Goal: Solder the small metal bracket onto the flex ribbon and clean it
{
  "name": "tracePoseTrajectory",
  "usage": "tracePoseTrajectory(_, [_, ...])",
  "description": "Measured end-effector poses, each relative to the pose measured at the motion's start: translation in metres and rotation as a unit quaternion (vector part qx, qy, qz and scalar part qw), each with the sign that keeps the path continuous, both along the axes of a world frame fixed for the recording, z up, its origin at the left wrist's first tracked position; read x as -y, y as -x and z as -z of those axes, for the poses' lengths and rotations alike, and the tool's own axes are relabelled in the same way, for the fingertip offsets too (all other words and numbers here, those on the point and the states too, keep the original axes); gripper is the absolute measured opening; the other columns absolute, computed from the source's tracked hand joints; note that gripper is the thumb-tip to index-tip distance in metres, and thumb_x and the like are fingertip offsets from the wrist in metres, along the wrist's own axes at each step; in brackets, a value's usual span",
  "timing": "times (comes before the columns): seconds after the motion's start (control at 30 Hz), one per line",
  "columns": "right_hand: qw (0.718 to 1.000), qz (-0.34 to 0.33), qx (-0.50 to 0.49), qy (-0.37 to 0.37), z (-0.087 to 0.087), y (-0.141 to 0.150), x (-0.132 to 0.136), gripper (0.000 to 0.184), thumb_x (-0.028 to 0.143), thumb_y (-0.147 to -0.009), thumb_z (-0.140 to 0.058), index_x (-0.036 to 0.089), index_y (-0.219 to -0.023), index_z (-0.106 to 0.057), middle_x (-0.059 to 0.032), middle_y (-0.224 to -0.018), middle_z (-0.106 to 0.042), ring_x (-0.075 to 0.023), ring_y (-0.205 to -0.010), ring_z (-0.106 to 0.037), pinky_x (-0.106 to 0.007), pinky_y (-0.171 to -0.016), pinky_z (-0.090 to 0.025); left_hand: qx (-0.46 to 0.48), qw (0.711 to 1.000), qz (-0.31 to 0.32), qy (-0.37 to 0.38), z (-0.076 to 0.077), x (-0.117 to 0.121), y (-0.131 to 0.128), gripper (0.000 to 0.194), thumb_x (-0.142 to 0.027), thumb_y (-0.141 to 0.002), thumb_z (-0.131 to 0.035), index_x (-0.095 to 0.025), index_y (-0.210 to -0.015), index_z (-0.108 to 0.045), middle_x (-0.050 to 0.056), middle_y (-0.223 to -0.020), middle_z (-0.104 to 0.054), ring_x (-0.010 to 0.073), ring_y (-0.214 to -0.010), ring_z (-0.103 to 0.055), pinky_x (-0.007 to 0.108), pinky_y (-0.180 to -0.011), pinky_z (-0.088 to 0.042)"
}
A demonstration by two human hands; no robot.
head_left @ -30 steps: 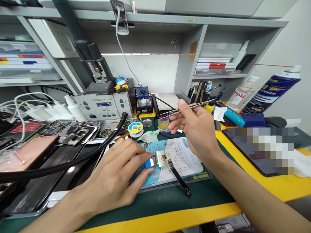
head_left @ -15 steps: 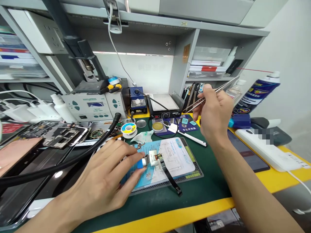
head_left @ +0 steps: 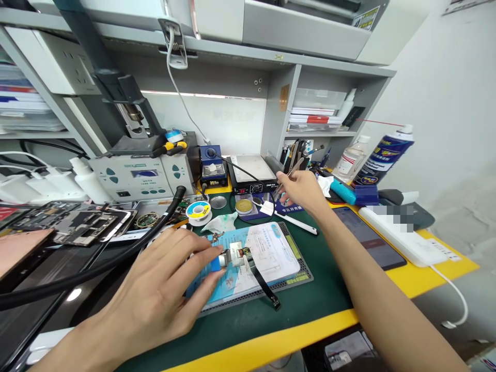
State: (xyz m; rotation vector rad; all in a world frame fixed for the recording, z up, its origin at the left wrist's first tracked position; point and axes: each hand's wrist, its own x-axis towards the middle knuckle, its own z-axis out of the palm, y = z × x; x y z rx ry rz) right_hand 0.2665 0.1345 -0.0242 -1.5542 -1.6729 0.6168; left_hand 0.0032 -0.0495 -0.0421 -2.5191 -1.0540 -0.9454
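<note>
With thumb and fingers pinched, my left hand grips a small silvery metal clip with a blue end. From the clip's far side, a black flex cable runs down and right over the edge of a blue and white printed pad. My right hand reaches to the back of the bench, closed on metal tweezers. The tweezers point down over a dark blue printed mat; their tips are partly hidden by my fingers. A holder of tools stands just behind that hand.
Left lie phone parts and a thick black hose. A solder spool, a tin of paste and a white pen-like tool sit beyond the pad. At right are a spray can and a white power strip.
My right hand has moved left and down with the tweezers, from in front of the spray can to near the tool holder. My left hand keeps its hold on the clip. The view has shifted slightly.
</note>
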Motion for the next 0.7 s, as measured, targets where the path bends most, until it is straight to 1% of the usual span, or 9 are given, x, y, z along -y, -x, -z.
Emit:
tracePoseTrajectory(0.17, [1.0, -0.003, 0.027, 0.015, 0.0045, 0.0014, -0.0006, 0.035, 0.044, -0.093, -0.057, 0.018, -0.068, -0.062, -0.0118, -0.07, -0.077, -0.0226, -0.05, -0.071, -0.029, -0.045, -0.052, 0.001, 1.0, -0.004, -0.002, -0.0001, 0.0008, -0.0001, 0.03, -0.008, -0.084, -0.071, -0.012, -0.113, -0.063, 0.012, -0.099, -0.065, 0.0256, -0.089, -0.059, 0.044, -0.077, -0.047])
tracePoseTrajectory(0.4, [0.998, -0.011, 0.06, 0.02, 0.0092, 0.0053, -0.002, 0.037, 0.044, -0.092, -0.058, 0.019, -0.065, -0.061, -0.01, -0.063, -0.075, -0.0208, -0.048, -0.069, -0.027, -0.045, -0.05, -0.004, 1.0, -0.004, -0.004, -0.0013, 0.0014, -0.0008, 0.031, -0.008, -0.084, -0.072, -0.012, -0.113, -0.063, 0.012, -0.098, -0.065, 0.0246, -0.088, -0.057, 0.043, -0.075, -0.046])
tracePoseTrajectory(0.57, [0.998, -0.007, 0.067, 0.021, 0.0099, 0.0073, -0.0017, 0.034, 0.042, -0.093, -0.058, 0.018, -0.069, -0.063, -0.0111, -0.07, -0.077, -0.0202, -0.05, -0.07, -0.027, -0.046, -0.051, -0.002, 1.0, -0.003, -0.006, -0.0007, 0.0013, -0.0005, 0.033, -0.009, -0.084, -0.071, -0.013, -0.115, -0.063, 0.012, -0.1, -0.065, 0.0243, -0.088, -0.057, 0.043, -0.076, -0.047])
tracePoseTrajectory(0.7, [0.997, 0.0, 0.071, 0.009, 0.0095, 0.0076, -0.0007, 0.033, 0.042, -0.094, -0.056, 0.017, -0.073, -0.065, -0.011, -0.071, -0.077, -0.02, -0.051, -0.07, -0.027, -0.049, -0.052, -0.003, 1.0, -0.004, -0.004, -0.0008, 0.0021, -0.0007, 0.032, -0.009, -0.084, -0.071, -0.013, -0.115, -0.063, 0.012, -0.1, -0.065, 0.0245, -0.088, -0.057, 0.043, -0.076, -0.047])
